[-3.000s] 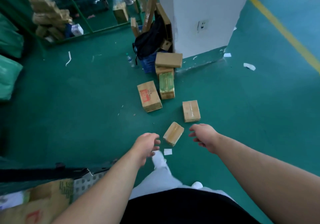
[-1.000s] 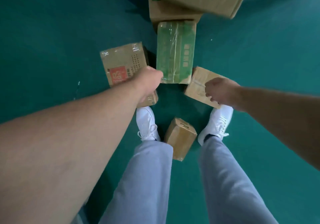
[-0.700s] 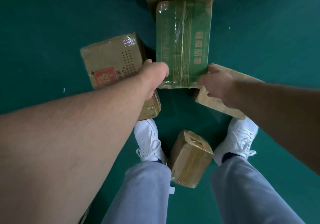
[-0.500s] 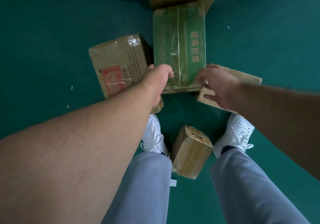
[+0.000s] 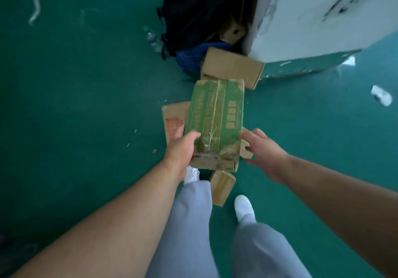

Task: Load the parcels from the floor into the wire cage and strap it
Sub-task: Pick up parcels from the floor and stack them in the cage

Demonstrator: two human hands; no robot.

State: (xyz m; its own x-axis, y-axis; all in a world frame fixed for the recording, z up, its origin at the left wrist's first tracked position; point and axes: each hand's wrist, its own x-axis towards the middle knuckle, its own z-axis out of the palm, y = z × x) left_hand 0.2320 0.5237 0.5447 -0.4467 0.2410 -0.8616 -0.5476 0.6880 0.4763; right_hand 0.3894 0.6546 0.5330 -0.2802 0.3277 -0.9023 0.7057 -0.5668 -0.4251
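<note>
A green taped parcel (image 5: 215, 116) is lifted off the green floor, and my left hand (image 5: 183, 148) grips its near left corner with the thumb on top. My right hand (image 5: 260, 148) hovers just right of the parcel's near right corner, fingers spread and holding nothing. Under the green parcel lies a brown parcel with a red label (image 5: 172, 118). A small brown parcel (image 5: 221, 187) lies on the floor between my feet. Another brown parcel (image 5: 246, 150) is partly hidden behind my right hand. The wire cage is out of view.
A flat cardboard box (image 5: 232, 66) leans at the foot of a white pillar (image 5: 312, 12). A black bag (image 5: 193, 12), a blue bin (image 5: 189, 58) and a water bottle (image 5: 154, 39) stand behind. Paper scraps (image 5: 380, 94) lie on the floor at right.
My left hand has lifted the green parcel off the floor towards me. My right hand has come off its near edge. I have straightened up, so the pillar and bag are back in view.
</note>
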